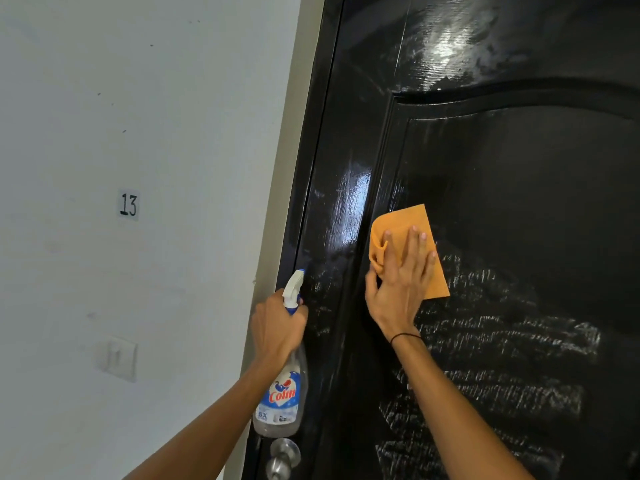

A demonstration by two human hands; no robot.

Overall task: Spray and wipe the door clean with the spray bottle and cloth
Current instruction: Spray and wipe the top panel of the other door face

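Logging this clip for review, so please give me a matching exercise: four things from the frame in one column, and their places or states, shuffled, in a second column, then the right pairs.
Column 1:
1. spray bottle
2. orange cloth
3. door knob
4. number 13 label

Column 2:
A. on the white wall, left of the door
B. pressed flat on the door under the right hand
C. gripped at the neck by the left hand
D. just below the bottle's base

Pairs: 1-C, 2-B, 3-D, 4-A
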